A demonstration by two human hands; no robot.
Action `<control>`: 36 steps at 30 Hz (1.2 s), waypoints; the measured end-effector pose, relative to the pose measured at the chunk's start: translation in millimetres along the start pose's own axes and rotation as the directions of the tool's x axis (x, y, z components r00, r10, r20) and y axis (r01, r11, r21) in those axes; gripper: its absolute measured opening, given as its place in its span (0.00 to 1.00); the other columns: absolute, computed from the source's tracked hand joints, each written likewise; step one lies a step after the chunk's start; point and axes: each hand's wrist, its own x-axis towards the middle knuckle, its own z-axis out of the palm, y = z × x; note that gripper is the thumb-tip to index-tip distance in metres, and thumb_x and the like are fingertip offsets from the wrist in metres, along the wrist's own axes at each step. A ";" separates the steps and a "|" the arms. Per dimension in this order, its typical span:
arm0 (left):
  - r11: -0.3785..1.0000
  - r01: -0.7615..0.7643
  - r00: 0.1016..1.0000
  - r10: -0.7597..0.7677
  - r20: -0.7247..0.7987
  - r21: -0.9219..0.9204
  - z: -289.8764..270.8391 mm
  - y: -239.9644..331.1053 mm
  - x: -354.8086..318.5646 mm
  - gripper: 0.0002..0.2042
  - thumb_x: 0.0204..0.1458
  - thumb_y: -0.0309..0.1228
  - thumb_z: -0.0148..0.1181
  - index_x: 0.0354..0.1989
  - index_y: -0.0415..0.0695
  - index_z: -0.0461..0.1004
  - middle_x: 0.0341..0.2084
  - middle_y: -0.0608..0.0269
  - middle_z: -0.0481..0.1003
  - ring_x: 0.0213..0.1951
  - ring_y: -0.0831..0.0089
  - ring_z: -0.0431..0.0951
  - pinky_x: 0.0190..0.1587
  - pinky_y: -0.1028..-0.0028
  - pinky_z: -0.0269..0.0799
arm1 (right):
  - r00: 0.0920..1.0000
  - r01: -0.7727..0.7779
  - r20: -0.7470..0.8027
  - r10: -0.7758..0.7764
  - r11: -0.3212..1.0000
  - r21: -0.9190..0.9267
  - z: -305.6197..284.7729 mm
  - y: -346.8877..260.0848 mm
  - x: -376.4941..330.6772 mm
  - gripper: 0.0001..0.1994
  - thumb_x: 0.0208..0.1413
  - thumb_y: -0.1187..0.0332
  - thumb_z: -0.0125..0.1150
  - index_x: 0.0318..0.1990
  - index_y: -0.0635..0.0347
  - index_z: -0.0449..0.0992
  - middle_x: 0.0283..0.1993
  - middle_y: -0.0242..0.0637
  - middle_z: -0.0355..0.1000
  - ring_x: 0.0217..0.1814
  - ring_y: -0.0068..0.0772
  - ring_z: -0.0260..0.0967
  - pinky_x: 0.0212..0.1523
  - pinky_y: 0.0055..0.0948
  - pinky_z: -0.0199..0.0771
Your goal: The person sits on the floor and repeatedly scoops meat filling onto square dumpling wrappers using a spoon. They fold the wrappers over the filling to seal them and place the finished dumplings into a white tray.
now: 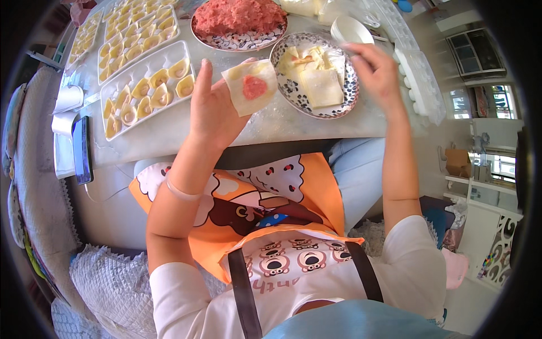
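Observation:
On my left hand point(217, 110) lies a square wonton wrapper point(232, 78) with a dab of pink minced meat point(254, 87) at its middle. The thumb stands up beside it, and the fingers are hidden under the sheet. My right hand point(377, 73) is raised over the right rim of a patterned oval plate point(278, 85), fingertips drawn together near a white bowl point(357, 33). Whether anything is between those fingertips cannot be made out. A stack of wrappers point(322, 89) rests on the oval plate, with crumpled pieces behind it.
Left on the table point(169, 135), a white tray point(148, 116) and others behind it hold folded wontons point(161, 95). A plate heaped with minced meat point(240, 20) stands at the back. A phone point(82, 148) leans at the left edge; clear plastic trays point(419, 85) line the right.

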 end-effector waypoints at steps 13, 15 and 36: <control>0.999 0.019 0.999 -0.017 0.040 -0.044 6.0 -1.4 -2.8 0.41 0.56 0.62 0.29 0.61 0.32 0.55 0.57 0.48 0.63 0.59 0.57 0.63 0.63 0.61 0.54 | 0.946 0.285 0.156 -0.283 0.959 0.011 38.4 -49.4 -3.9 0.16 0.45 0.80 0.56 0.42 0.53 0.77 0.34 0.33 0.71 0.31 0.36 0.70 0.29 0.30 0.69; 0.999 0.015 0.999 -0.013 0.050 -0.041 3.5 0.4 -3.1 0.41 0.57 0.62 0.29 0.61 0.32 0.55 0.57 0.47 0.63 0.59 0.57 0.62 0.63 0.61 0.54 | 0.956 0.258 0.145 -0.255 0.966 0.000 31.9 -40.9 -9.0 0.15 0.45 0.80 0.56 0.41 0.53 0.77 0.34 0.34 0.71 0.32 0.37 0.70 0.30 0.31 0.69; 0.992 0.016 0.992 0.000 -0.128 0.122 9.9 -10.7 -6.7 0.24 0.63 0.44 0.34 0.56 0.36 0.63 0.52 0.56 0.68 0.55 0.64 0.68 0.60 0.61 0.61 | 0.959 0.266 -0.169 -0.229 0.932 0.247 92.4 -71.1 -28.0 0.15 0.34 0.74 0.68 0.34 0.52 0.75 0.39 0.33 0.64 0.23 0.27 0.62 0.22 0.25 0.64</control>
